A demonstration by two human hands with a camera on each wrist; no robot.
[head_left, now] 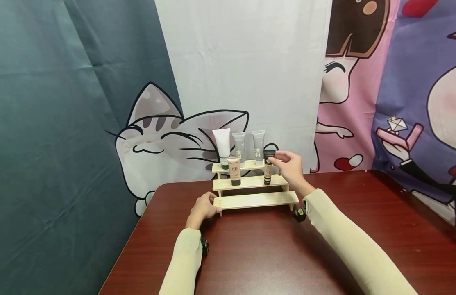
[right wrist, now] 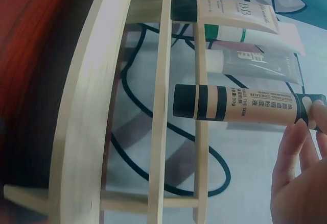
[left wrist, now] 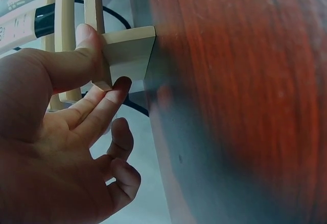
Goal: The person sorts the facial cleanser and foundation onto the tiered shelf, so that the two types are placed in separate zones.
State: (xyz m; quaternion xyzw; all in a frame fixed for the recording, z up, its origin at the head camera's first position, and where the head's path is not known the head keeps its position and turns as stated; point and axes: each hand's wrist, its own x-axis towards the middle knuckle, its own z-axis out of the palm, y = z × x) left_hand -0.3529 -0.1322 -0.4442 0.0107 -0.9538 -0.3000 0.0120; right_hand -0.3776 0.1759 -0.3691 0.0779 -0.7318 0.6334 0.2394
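Observation:
A three-step wooden display stand (head_left: 255, 200) stands near the table's back edge. My left hand (head_left: 203, 209) grips the left end of its lowest step, thumb on top and fingers beneath, as the left wrist view shows. With thumb and fingertips, my right hand (head_left: 291, 168) pinches the top end of a beige-and-black concealer tube (right wrist: 260, 104). That tube is upright, cap down at the middle step; I cannot tell whether it bears its weight there. A BB cream tube (head_left: 234, 169) stands on the middle step's left part. On the top step are a white tube (head_left: 222, 143) and two translucent grey tubes (head_left: 258, 143).
The dark red wooden table (head_left: 250, 254) spreads in front of the stand and to both sides. Behind it hangs a printed cloth (head_left: 242, 61) with a cartoon cat. Each wrist carries a small black device (head_left: 300, 213).

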